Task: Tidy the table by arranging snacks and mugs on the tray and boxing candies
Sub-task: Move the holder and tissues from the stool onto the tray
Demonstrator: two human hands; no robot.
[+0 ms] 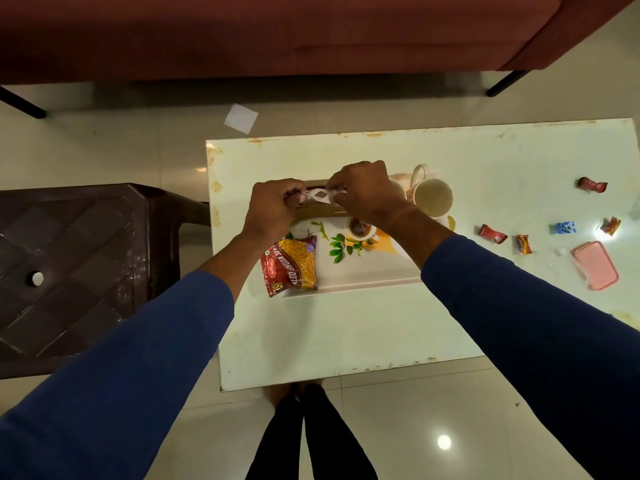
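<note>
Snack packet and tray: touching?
Touching. The head view shows the snack packet lying flat on the tray, its lower end overlapping the tray's near rim. Neither hand is on it.

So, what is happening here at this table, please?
A person in blue sleeves holds a small white wrapper between the left hand and right hand, above the floral tray. On the tray lie a snack packet and a mug. Five candies, such as the blue one, are scattered on the table to the right, beside a pink-lidded box. The candies are not yet boxed.
</note>
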